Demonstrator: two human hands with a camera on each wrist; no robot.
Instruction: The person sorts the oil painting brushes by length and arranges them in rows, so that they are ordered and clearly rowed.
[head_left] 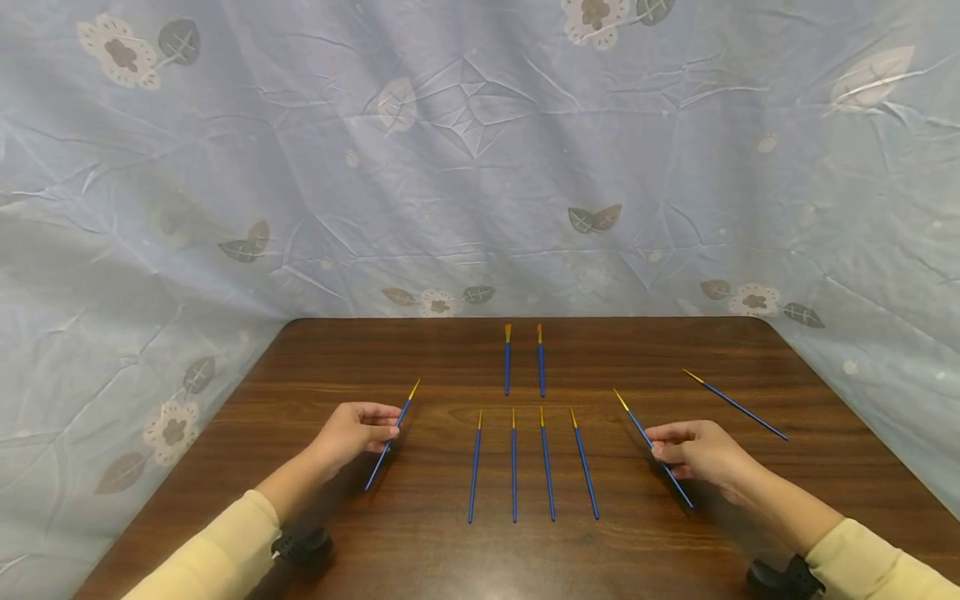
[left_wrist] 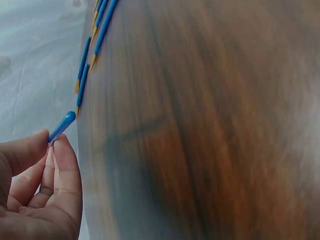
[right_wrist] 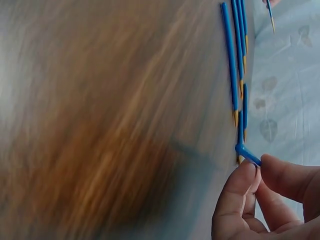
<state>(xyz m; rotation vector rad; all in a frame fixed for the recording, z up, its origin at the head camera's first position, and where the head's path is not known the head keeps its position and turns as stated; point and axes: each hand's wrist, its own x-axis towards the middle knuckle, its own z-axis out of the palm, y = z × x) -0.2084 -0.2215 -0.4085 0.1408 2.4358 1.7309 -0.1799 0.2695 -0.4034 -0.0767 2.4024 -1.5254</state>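
Observation:
My left hand pinches a thin blue paintbrush with a yellow tip, its tip pointing away and slightly right. On the other side, my right hand pinches a similar blue paintbrush, tip pointing away and leftward. In the left wrist view the handle end of the left paintbrush sticks out between thumb and fingertips. The right wrist view shows the right paintbrush's handle end likewise pinched. Between the hands several thin paintbrushes lie side by side on the table, tips away from me.
Two wider, orange-tipped paintbrushes lie near the brown wooden table's far edge. Another thin paintbrush lies slanted beyond the right hand. A pale floral cloth hangs behind and around the table.

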